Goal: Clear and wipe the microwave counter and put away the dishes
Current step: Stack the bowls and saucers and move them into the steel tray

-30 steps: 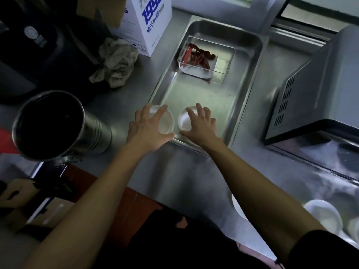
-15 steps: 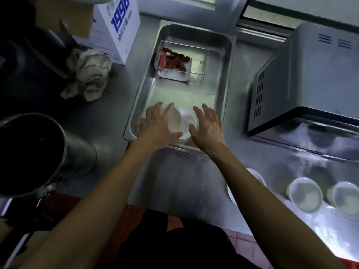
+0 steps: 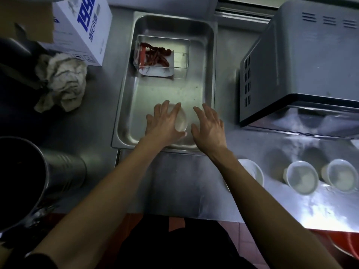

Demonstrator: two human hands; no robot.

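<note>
A small white bowl sits in the near end of a steel tray on the counter. My left hand lies over the bowl's left side, fingers across its rim and thumb at its near edge. Just right of the bowl, my right hand hovers with fingers spread and nothing in it, above the tray's near right corner. Three more white bowls stand on the counter in front of the microwave; my right forearm partly hides the leftmost one.
A clear plastic box of red chillies stands at the tray's far end. A crumpled cloth and a white carton lie to the left. A tall steel pot stands at the near left edge.
Two bowls stood side by side under my hands; they came together and only one shows now. My right hand has come off and spread open. The view has shifted right.
</note>
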